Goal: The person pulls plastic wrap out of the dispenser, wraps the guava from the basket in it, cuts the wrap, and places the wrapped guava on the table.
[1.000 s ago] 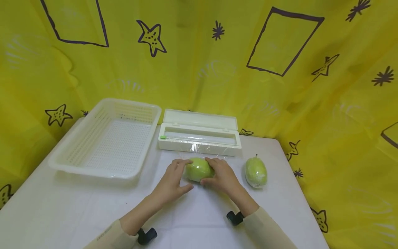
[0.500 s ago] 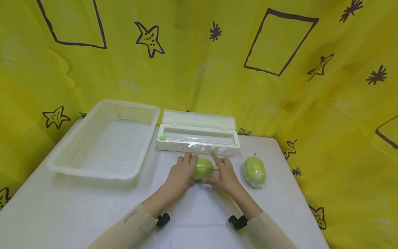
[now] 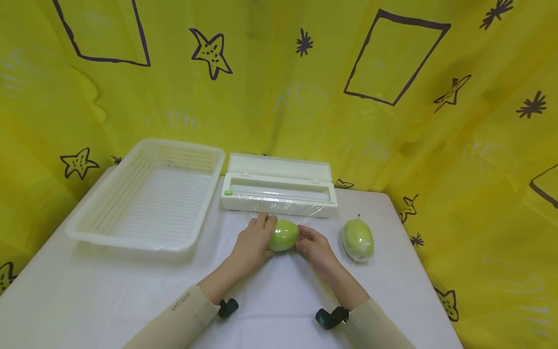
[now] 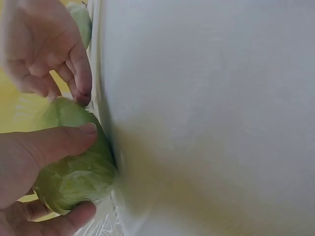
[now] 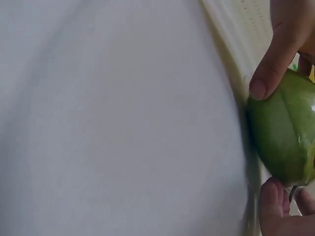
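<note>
A green oval fruit [image 3: 285, 236] with a thin stem, glossy with cling film, lies on its side on the white cloth. My left hand [image 3: 252, 244] grips its left end, thumb on the near side and fingers over the far side. At the stem end my right hand [image 3: 317, 248] has its fingers curled, and it pinches the clear cling film [image 3: 310, 215] beside the stem [image 5: 293, 193]. That film stretches back to the open white cling film box [image 3: 279, 207]. Crumpled film covers the fruit's other end in the left wrist view.
On the right lies a second wrapped green fruit [image 3: 358, 239]. A white plastic basket [image 3: 144, 242] stands at the left, beside the box. Inside the box lies a roll of film [image 3: 279, 192], with a green slider [image 3: 228, 192] at its left edge. A yellow curtain [image 3: 261, 106] hangs behind the table.
My left hand has closed round the fruit's left end, and the fruit has turned slightly. My right fingers, spread half a second ago, have curled in at the stem end and draw the film taut.
</note>
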Demonstrator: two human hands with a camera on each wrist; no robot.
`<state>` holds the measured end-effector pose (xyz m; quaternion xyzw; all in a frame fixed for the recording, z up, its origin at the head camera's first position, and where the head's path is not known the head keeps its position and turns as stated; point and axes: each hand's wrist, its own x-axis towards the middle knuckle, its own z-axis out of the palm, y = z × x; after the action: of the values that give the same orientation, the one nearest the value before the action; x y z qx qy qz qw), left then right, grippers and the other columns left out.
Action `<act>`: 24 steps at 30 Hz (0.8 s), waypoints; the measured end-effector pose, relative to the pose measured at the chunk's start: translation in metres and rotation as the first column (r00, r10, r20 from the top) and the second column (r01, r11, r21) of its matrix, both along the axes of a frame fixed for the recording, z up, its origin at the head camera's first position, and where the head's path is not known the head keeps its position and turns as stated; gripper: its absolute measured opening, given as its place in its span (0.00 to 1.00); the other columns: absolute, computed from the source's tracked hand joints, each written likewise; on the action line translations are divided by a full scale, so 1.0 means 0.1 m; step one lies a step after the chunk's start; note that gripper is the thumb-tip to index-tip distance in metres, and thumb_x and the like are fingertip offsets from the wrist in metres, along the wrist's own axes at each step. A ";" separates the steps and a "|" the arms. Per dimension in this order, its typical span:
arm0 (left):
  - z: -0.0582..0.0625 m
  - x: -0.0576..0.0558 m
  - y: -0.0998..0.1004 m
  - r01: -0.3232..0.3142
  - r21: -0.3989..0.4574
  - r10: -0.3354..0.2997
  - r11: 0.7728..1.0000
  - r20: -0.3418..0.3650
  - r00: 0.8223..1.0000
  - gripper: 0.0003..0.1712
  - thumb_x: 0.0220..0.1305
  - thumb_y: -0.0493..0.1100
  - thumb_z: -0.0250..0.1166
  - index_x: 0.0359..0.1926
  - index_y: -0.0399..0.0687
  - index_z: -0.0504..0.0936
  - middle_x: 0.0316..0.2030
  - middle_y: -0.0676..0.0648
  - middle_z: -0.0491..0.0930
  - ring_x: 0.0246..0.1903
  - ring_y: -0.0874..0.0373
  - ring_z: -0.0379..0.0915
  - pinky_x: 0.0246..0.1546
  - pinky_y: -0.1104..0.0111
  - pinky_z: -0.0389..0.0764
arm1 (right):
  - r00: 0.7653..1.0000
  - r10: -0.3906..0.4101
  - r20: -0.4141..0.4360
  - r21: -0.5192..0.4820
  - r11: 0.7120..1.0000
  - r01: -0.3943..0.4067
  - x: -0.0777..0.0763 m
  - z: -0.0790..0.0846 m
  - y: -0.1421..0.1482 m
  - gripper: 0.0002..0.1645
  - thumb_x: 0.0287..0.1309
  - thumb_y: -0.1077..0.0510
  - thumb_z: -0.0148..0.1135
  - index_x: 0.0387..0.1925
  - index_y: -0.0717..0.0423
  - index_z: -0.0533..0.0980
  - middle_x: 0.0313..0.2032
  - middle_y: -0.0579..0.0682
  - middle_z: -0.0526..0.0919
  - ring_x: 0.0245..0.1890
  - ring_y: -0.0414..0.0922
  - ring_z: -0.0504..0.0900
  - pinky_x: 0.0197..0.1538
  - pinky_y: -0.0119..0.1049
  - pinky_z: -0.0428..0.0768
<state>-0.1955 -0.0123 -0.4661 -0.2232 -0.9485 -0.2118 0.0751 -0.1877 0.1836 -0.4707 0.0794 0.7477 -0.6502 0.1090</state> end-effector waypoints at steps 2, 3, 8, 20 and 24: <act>-0.01 0.01 0.00 0.000 0.001 0.000 1.000 -0.005 1.000 0.51 0.36 0.40 0.83 0.63 0.41 0.68 0.56 0.40 0.71 0.48 0.45 0.74 0.32 0.57 0.84 | 0.999 -0.019 0.040 -0.074 0.997 0.022 -0.03 0.01 -0.04 0.35 0.55 0.72 0.54 0.67 0.72 0.64 0.52 0.60 0.76 0.40 0.41 0.77 0.47 0.31 0.78; -0.01 0.01 -0.01 0.001 0.004 -0.001 1.000 -0.008 1.000 0.51 0.36 0.40 0.83 0.63 0.41 0.68 0.56 0.40 0.71 0.48 0.45 0.74 0.32 0.57 0.84 | 0.998 -0.030 0.057 -0.100 0.994 0.036 -0.04 0.01 -0.05 0.36 0.55 0.73 0.53 0.68 0.73 0.63 0.50 0.58 0.76 0.39 0.40 0.76 0.47 0.31 0.78; -0.02 0.03 -0.02 -0.001 0.006 0.001 1.000 0.005 1.000 0.50 0.37 0.38 0.83 0.63 0.43 0.67 0.57 0.41 0.70 0.48 0.45 0.75 0.33 0.57 0.84 | 0.992 -0.081 0.097 -0.205 0.974 0.099 -0.07 0.01 -0.07 0.36 0.54 0.73 0.50 0.68 0.71 0.63 0.39 0.49 0.75 0.34 0.37 0.74 0.43 0.28 0.76; 0.00 -0.01 -0.04 0.026 0.018 -0.027 0.999 0.029 0.999 0.52 0.38 0.37 0.83 0.66 0.44 0.68 0.59 0.42 0.71 0.50 0.44 0.76 0.39 0.55 0.84 | 0.996 -0.066 -0.056 -0.012 0.998 0.066 -0.03 -0.04 0.03 0.24 0.59 0.67 0.65 0.57 0.69 0.76 0.55 0.62 0.78 0.47 0.46 0.84 0.49 0.32 0.82; 0.00 -0.02 -0.04 0.036 0.019 -0.037 0.999 0.024 0.999 0.52 0.39 0.38 0.82 0.68 0.43 0.68 0.60 0.41 0.71 0.52 0.43 0.76 0.42 0.54 0.84 | 0.970 0.082 -0.231 0.353 0.936 0.004 0.00 0.05 0.01 0.32 0.57 0.61 0.65 0.65 0.60 0.72 0.62 0.64 0.64 0.61 0.61 0.75 0.60 0.49 0.78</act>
<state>-0.1976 -0.0166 -0.4656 -0.2372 -0.9431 -0.2246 0.0615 -0.1880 0.1847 -0.4662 0.0028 0.8606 -0.5091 0.0143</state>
